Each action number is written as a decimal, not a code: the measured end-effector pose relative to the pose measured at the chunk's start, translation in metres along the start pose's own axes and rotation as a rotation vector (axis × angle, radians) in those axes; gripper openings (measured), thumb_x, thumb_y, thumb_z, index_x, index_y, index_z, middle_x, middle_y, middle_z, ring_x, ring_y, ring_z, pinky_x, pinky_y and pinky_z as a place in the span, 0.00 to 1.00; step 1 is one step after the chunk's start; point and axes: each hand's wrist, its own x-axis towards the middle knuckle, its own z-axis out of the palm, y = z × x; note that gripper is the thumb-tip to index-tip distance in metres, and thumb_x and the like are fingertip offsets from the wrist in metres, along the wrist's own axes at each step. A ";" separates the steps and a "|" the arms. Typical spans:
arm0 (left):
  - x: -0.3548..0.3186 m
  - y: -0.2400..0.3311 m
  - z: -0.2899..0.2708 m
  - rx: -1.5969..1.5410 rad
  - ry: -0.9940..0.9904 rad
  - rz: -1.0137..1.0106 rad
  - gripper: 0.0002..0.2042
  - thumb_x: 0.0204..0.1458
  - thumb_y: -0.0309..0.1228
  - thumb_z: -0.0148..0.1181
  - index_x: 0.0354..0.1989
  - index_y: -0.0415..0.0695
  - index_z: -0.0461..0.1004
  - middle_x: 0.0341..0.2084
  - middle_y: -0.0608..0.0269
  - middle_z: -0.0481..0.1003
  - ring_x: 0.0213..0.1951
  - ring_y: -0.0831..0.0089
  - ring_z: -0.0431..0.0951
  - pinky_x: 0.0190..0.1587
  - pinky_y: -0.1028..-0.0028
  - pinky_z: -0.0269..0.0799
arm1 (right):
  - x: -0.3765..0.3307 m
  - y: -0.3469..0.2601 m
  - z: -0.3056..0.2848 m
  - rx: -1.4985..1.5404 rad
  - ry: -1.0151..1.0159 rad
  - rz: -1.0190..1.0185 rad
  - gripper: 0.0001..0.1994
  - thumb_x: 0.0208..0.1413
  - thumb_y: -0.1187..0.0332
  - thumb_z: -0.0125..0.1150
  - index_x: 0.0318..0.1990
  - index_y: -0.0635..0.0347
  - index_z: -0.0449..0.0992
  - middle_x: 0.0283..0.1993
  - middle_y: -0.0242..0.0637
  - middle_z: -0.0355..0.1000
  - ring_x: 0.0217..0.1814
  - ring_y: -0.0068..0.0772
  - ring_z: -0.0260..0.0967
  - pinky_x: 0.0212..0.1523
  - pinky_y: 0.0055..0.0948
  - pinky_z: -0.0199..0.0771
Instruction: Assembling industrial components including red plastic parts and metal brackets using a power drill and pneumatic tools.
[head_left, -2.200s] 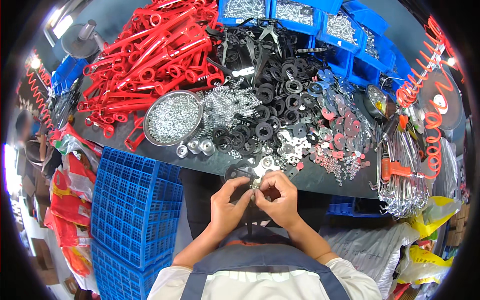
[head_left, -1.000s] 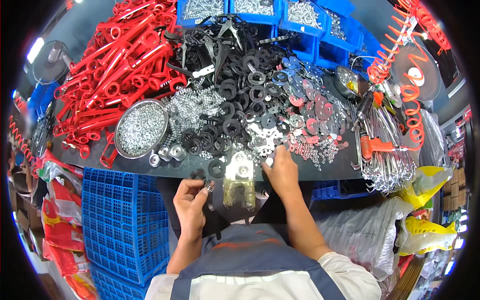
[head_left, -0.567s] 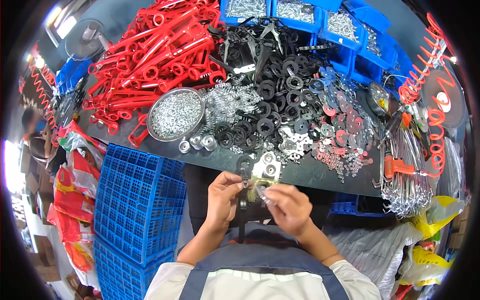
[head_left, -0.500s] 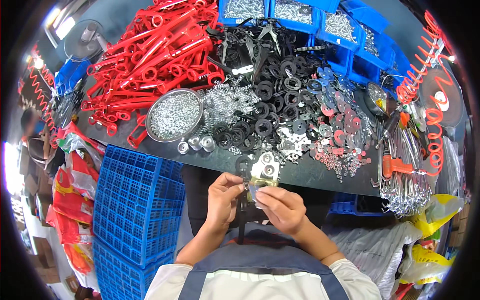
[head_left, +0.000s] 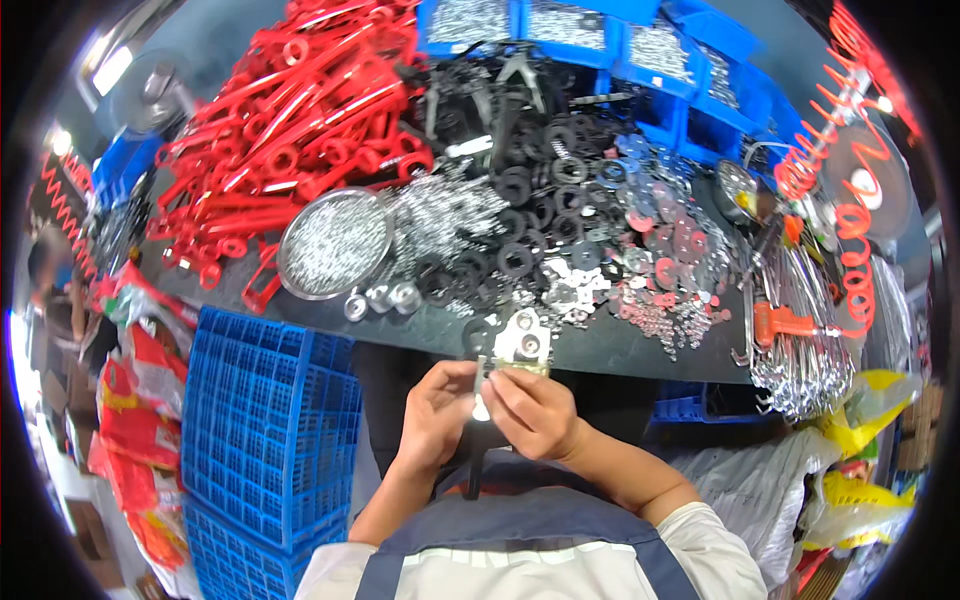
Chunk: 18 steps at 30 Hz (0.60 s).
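Both hands meet just in front of the table's near edge. My right hand (head_left: pixel 537 412) pinches a small, shiny flat metal piece (head_left: pixel 481 404) between thumb and fingers. My left hand (head_left: pixel 436 412) is curled close beside that piece; what lies in its fingers is hidden and smeared by motion. A narrow black strip (head_left: pixel 474 472) hangs below, between the hands. Just beyond the fingers, a silvery metal fixture (head_left: pixel 524 336) with round studs sits at the table edge, a black ring-like part (head_left: pixel 478 338) to its left.
Red frame parts (head_left: pixel 290 130) heap up at the left. A round dish (head_left: pixel 337 243) of small metal pieces, springs (head_left: pixel 445 215), black rings (head_left: pixel 517 258) and discs (head_left: pixel 665 240) cover the middle. Blue bins (head_left: pixel 565 28) stand behind. An orange-handled tool (head_left: pixel 785 322) and metal rods lie right; blue crates (head_left: pixel 270 420) stand left.
The view has shifted slightly. My right hand has moved left toward my left hand, and the flat metal piece now stands upright between them.
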 end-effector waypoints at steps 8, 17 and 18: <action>0.014 0.007 -0.101 0.281 0.117 0.123 0.31 0.44 0.31 0.66 0.57 0.45 0.59 0.42 0.53 0.72 0.42 0.62 0.75 0.42 0.62 0.75 | -0.051 0.033 -0.051 -0.050 0.063 0.414 0.16 0.46 0.78 0.57 0.46 0.64 0.74 0.47 0.46 0.73 0.46 0.44 0.73 0.45 0.35 0.76; 0.014 0.032 -0.044 0.346 -0.144 0.137 0.39 0.46 0.43 0.66 0.62 0.37 0.54 0.37 0.60 0.70 0.32 0.73 0.72 0.36 0.75 0.72 | -0.207 0.093 -0.202 -0.639 0.340 1.510 0.13 0.54 0.63 0.60 0.24 0.64 0.75 0.20 0.41 0.73 0.23 0.40 0.73 0.28 0.35 0.72; 0.010 0.021 -0.035 0.134 -0.096 0.104 0.36 0.41 0.28 0.69 0.60 0.40 0.57 0.31 0.58 0.70 0.29 0.73 0.69 0.33 0.72 0.70 | -0.214 0.107 -0.207 -0.521 0.310 1.700 0.18 0.55 0.57 0.58 0.23 0.65 0.75 0.19 0.41 0.73 0.23 0.40 0.74 0.29 0.36 0.72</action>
